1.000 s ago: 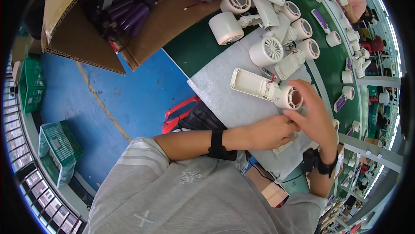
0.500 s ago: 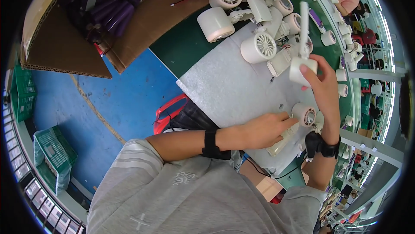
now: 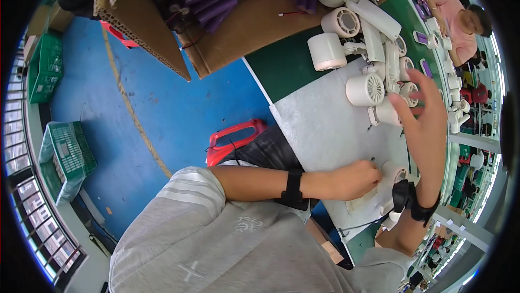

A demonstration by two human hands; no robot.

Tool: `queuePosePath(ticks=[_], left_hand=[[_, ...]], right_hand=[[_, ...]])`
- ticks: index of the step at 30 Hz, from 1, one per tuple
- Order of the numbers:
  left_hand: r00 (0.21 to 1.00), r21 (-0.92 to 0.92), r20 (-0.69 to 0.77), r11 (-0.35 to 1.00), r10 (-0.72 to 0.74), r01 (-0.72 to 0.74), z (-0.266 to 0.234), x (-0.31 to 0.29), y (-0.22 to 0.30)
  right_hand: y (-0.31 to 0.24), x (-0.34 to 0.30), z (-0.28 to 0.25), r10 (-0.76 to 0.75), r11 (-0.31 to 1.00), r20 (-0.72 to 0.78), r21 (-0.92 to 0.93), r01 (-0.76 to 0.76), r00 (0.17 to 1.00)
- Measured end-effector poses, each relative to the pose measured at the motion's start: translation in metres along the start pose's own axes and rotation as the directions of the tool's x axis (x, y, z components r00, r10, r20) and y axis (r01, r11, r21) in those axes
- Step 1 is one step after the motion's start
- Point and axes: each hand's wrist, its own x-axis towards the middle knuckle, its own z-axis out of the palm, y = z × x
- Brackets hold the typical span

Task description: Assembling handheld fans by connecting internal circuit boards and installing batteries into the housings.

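My left hand (image 3: 355, 181) is above the pale work mat, its fingers curled closed; whatever is in them is hidden. Just right of it lies a white handheld fan (image 3: 391, 171) with a round head, and a flat cream-coloured part (image 3: 359, 202) shows below the fingers. My right hand (image 3: 425, 110) hovers at the right end of the pile of fan parts, fingers spread and bent, holding nothing I can see. Close to its thumb lies a white cylindrical fan head (image 3: 388, 113). Another fan head with a radial grille (image 3: 365, 90) sits to its left.
A cardboard box (image 3: 227, 49) of purple wrapped battery cells (image 3: 214, 6) stands at the far left of the green table (image 3: 287, 71). A red chair (image 3: 235, 138) is by the table's left edge. Green crates (image 3: 67, 152) stand on the blue floor. Across the table sits a co-worker (image 3: 460, 19).
My right hand has let go of the white fan with its upright handle and now is open by the pile. My left hand's fingers have curled in. The whole view has shifted.
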Motion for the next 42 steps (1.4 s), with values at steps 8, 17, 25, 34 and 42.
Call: queuePosePath(ticks=[8, 17, 25, 34, 42], left_hand=[[0.999, -0.07, 0.048, 0.997, -0.016, 0.019, -0.007, 0.008, 0.002], [0.97, -0.066, -0.16, 0.978, 0.184, -0.197, 0.019, 0.016, -0.032], [0.959, -0.119, -0.179, 0.963, 0.217, -0.241, 0.015, 0.012, -0.025], [0.992, -0.014, -0.004, 0.992, 0.125, -0.126, 0.0, 0.006, -0.011], [0.996, -0.143, 0.011, 0.986, 0.085, -0.083, -0.008, 0.005, -0.01]], right_hand=[[-0.09, 0.099, 0.096, -0.712, 0.701, 0.088, 0.129, 0.701, 0.696], [-0.148, 0.137, 0.153, -0.709, 0.692, 0.191, 0.005, 0.722, 0.679], [-0.141, 0.136, 0.161, -0.668, 0.736, 0.126, -0.036, 0.676, 0.734], [-0.068, 0.058, 0.028, -0.478, 0.505, 0.328, 0.862, -0.05, 0.815], [0.042, -0.086, -0.027, -0.11, 0.089, 0.368, 0.929, -0.36, 0.923]])
